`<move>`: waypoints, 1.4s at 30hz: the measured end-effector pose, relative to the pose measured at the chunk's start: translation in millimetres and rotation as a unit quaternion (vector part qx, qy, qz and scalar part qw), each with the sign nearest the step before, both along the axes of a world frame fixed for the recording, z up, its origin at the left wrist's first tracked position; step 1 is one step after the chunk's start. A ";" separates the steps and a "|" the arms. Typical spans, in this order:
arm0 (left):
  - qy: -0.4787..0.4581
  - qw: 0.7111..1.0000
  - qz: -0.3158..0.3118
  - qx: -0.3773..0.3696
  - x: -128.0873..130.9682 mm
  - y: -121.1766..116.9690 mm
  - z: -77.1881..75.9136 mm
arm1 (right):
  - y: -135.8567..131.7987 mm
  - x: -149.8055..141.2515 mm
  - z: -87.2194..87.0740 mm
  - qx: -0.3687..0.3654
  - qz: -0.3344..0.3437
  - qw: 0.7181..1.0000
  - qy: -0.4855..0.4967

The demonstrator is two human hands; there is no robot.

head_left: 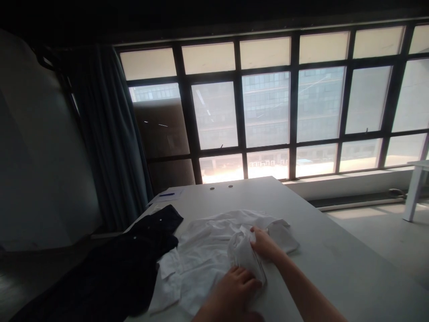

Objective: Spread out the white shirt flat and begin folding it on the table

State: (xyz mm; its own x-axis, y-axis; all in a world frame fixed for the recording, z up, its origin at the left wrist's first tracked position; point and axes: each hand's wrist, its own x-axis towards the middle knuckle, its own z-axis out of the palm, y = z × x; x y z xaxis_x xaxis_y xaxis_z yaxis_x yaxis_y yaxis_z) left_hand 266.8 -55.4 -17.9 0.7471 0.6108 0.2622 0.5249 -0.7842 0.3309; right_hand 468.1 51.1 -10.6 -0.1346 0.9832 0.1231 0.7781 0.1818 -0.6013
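One white tbl [318, 250] near window [266, 107]; white shirt [201, 250] on top, long axis approx. L–R, collar-like flap [168, 267] to L. R hand [263, 245] pinches bunched cloth; L hand [234, 286] touches it, grip cannot tell.

The white garment [206, 248] is creased cloth, the dark garment [110, 270] matt cloth along the left edge of the smooth worktop [330, 255].
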 end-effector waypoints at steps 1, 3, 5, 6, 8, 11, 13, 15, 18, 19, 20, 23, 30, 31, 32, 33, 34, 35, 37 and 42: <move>-0.010 1.000 0.008 -0.016 0.1 1.4 -3.4 | 0.5 -0.2 1.2 0.005 -0.005 1.000 0.011; -0.047 0.997 0.043 -0.038 -2.4 5.5 -8.8 | 2.3 1.7 8.3 0.018 -0.017 0.999 0.035; -0.099 0.990 0.089 -0.048 -6.9 9.2 -11.7 | 4.7 6.1 21.7 0.035 -0.030 0.997 0.061; -0.129 0.984 0.112 -0.048 -9.4 10.6 -12.3 | 5.5 9.1 30.9 0.045 -0.035 0.996 0.075; -0.199 0.966 0.160 -0.033 -14.3 12.4 -12.1 | 3.5 16.6 54.2 0.064 -0.044 0.992 0.097; -0.293 0.935 0.200 -0.019 -20.0 14.4 -9.8 | -16.4 29.6 98.0 0.095 -0.031 0.985 0.144; -0.332 0.917 0.217 -0.025 -22.5 16.9 -8.7 | -42.2 38.4 128.1 0.101 0.013 0.973 0.209; -0.346 0.904 0.251 -0.025 -23.9 20.9 -9.4 | -72.8 46.9 153.5 0.074 0.065 0.962 0.254; -0.322 0.900 0.293 -0.014 -25.0 28.0 -13.4 | -109.1 56.8 175.8 0.022 0.183 0.940 0.287; -0.308 0.905 0.294 -0.010 -25.2 30.0 -14.7 | -115.1 58.8 178.8 0.017 0.217 0.928 0.302; -0.293 0.912 0.288 -0.005 -25.2 31.5 -15.4 | -117.2 60.0 179.8 0.019 0.238 0.918 0.316; -0.237 0.945 0.227 -0.019 -24.1 31.7 -13.0 | -103.1 60.8 172.2 0.061 0.198 0.931 0.301; -0.022 0.985 0.151 -0.079 -18.4 22.5 -2.2 | -27.2 69.9 93.6 0.031 0.067 0.997 -0.034; -0.010 0.985 0.152 -0.077 -18.2 22.4 -2.7 | -19.5 70.3 79.7 0.012 0.075 0.996 -0.049; 0.000 0.985 0.151 -0.078 -18.3 22.6 -3.5 | -13.2 69.6 66.6 -0.003 0.079 0.995 -0.058; 0.010 0.986 0.148 -0.081 -18.6 23.1 -4.4 | -8.2 68.0 54.9 -0.012 0.077 0.995 -0.064; 0.018 0.986 0.144 -0.087 -19.2 23.8 -5.1 | -4.2 65.5 44.6 -0.019 0.073 0.995 -0.069; 0.024 0.986 0.137 -0.092 -19.9 24.4 -5.6 | -1.0 62.5 35.7 -0.029 0.069 0.995 -0.072; 0.031 0.986 0.122 -0.105 -21.6 25.1 -5.4 | 4.2 56.6 21.6 -0.050 0.069 0.994 -0.073; 0.054 0.983 0.098 -0.145 -24.8 23.0 0.9 | 15.5 59.9 -1.9 -0.055 0.075 0.995 -0.043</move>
State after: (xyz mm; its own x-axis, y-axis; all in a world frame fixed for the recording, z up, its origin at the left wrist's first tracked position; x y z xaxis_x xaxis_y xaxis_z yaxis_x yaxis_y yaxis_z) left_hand 242.0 -32.4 -17.0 0.6213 0.7834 -0.0185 0.7007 -0.5448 0.4605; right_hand 527.9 66.6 -12.5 -0.2865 0.9581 -0.0025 0.7961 0.2366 -0.5571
